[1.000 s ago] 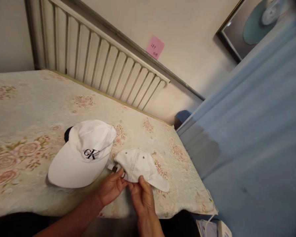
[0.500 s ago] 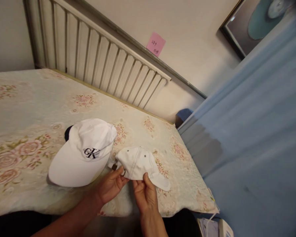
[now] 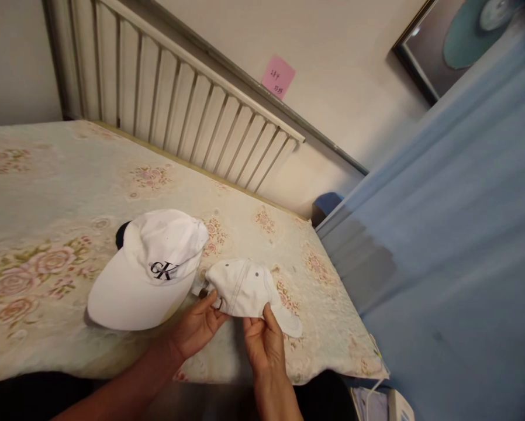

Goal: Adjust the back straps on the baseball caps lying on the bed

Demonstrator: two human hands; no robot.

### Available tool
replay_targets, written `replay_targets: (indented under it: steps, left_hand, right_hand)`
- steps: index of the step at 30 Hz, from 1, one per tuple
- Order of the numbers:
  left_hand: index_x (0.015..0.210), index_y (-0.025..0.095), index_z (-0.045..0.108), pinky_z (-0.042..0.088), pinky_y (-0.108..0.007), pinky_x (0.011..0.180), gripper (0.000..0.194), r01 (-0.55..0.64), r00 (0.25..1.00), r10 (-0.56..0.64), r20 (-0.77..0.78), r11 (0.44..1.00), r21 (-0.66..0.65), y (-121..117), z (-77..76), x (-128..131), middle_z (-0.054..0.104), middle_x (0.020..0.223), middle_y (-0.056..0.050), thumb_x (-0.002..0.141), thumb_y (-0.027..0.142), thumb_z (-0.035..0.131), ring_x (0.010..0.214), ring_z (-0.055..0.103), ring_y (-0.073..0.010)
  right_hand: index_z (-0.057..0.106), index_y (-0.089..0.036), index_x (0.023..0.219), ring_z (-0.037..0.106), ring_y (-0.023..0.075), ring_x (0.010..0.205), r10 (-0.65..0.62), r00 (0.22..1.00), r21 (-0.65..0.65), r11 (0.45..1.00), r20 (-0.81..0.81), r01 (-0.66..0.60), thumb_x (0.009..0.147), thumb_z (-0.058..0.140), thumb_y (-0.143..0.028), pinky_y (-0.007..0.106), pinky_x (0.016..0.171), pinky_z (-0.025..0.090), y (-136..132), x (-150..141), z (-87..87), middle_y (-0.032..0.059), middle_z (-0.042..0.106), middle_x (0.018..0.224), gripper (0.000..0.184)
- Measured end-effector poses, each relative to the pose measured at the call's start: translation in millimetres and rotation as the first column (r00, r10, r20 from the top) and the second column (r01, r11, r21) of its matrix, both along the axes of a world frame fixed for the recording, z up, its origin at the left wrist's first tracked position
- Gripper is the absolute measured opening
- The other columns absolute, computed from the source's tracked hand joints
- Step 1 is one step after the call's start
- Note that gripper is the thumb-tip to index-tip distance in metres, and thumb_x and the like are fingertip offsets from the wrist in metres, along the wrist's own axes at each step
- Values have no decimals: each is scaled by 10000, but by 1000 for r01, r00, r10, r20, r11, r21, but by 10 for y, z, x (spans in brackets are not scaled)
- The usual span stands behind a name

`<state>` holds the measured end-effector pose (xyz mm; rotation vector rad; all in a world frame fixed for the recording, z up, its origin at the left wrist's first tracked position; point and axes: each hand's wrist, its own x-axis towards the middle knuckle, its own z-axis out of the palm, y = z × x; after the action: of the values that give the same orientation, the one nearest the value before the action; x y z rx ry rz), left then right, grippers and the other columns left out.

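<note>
"State of each grip?"
"Left hand [image 3: 200, 325] clamped on the small white cap [image 3: 244, 290] at its back; right hand [image 3: 265, 341] clamped beside its brim [image 3: 291, 323]."
"Cap's position?"
"Over the floral cloth [image 3: 109, 161], right of the larger white cap [image 3: 133, 286]."

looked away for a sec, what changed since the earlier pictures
The right hand has slid along the lower edge of the small cap, away from the left hand and toward the brim. Nothing was newly taken or let go: both hands still hold that cap. The large cap stayed put on the bed.
</note>
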<state>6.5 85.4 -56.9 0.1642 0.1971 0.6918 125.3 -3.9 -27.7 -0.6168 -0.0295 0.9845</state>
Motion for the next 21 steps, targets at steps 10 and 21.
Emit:
replay_targets:
  steps: [10, 21]
  left_hand:
    - [1138, 183, 599, 480, -417, 966, 265, -1, 1000, 1, -2, 1000, 7, -1, 52, -13, 716, 1053, -66, 902, 127, 491, 1032, 646, -201]
    - [1117, 153, 615, 450, -419, 997, 243, 42, 999, -42, 13, 999, 0, 79, 15, -50, 717, 1050, -83, 906, 160, 495, 1033, 647, -213]
  right_hand:
    - [604, -153, 1140, 558, 166, 1186, -43, 999, -57, 997, -4, 43, 836, 575, -126, 370, 1034, 440, -29, 44, 8, 80, 681, 1151, 307]
    - [624, -173, 1108, 537, 164, 1212, -30, 995, -43, 998, 97, 34, 814, 619, -147, 377, 1061, 408, -53, 99, 1, 64, 681, 1156, 295]
